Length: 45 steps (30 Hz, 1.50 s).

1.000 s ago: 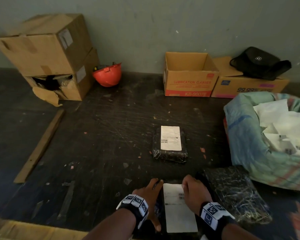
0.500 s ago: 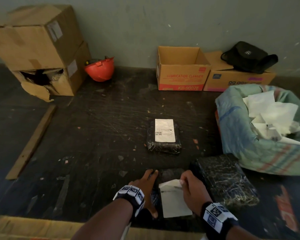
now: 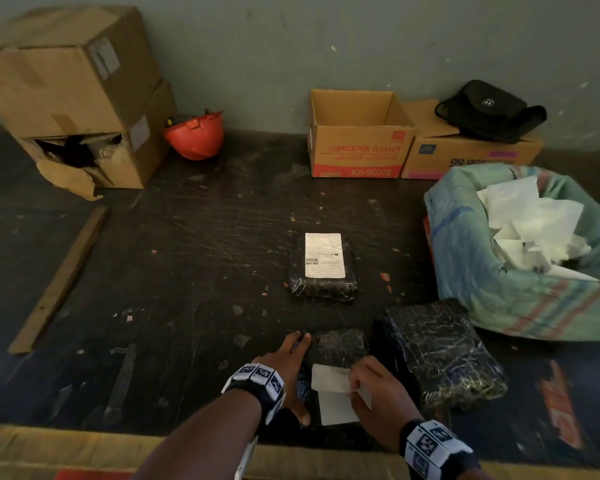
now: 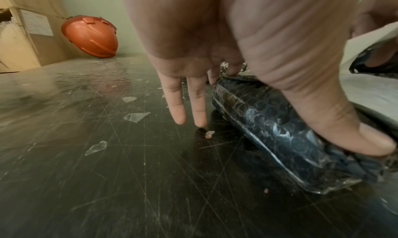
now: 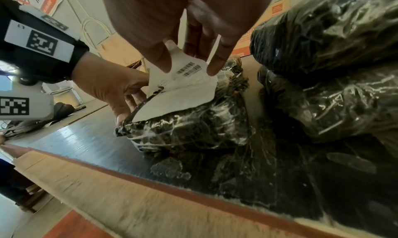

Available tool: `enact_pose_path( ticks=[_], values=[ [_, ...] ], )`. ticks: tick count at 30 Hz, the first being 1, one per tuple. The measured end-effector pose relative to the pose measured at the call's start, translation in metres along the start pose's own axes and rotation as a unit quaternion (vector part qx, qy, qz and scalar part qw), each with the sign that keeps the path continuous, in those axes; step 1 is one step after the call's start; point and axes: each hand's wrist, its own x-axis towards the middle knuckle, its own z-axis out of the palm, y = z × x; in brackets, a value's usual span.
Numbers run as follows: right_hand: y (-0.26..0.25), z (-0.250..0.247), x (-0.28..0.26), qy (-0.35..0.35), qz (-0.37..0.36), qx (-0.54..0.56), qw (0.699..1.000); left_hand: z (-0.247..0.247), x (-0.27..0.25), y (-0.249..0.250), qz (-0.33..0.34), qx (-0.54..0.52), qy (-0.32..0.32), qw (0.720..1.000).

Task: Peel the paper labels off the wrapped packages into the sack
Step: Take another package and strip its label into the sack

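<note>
Scratched dark floor (image 3: 194,271) strewn with scraps, bearing three black wrapped packages (image 3: 323,271), a paper-filled sack (image 3: 482,271), cardboard boxes (image 3: 357,150), an orange helmet (image 3: 194,136)

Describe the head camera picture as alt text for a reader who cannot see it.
A right hand peels a white label off a black wrapped package that the left hand steadies on a dark table. A second labelled package lies beyond; a sack of labels sits right.

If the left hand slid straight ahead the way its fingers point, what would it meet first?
Probably bare floor. The left hand points forward along the held package's left edge; the labelled package lies ahead but slightly right, so depth is uncertain.
</note>
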Motion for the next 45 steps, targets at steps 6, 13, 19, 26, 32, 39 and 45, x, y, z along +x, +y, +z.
enact_pose_path(
  ticks=[6,13,19,26,32,39,45],
  values=[
    [0.0,-0.007,0.011,0.006,0.011,-0.009,1.0,0.001,0.002,-0.001,-0.003,-0.001,-0.002,1.0],
    [0.001,-0.009,0.023,0.026,0.053,0.036,0.998,0.001,0.002,-0.003,-0.002,-0.004,-0.002,1.0],
    [-0.003,-0.008,0.03,0.001,0.107,0.063,0.992,0.003,0.005,-0.005,0.004,-0.004,0.0,1.0],
    [0.003,-0.008,0.044,-0.029,0.139,0.075,0.987,0.003,0.005,-0.006,0.004,-0.006,-0.002,1.0],
    [0.004,-0.005,0.053,-0.047,0.148,0.079,0.985,0.0,0.003,-0.005,0.005,-0.007,-0.006,1.0],
    [0.01,-0.002,0.059,-0.066,0.156,0.075,0.983,-0.001,0.003,-0.007,0.017,-0.012,-0.002,1.0],
    [0.014,-0.005,0.061,-0.077,0.152,0.058,0.984,-0.005,0.002,-0.005,0.02,-0.015,-0.009,1.0]
  ],
)
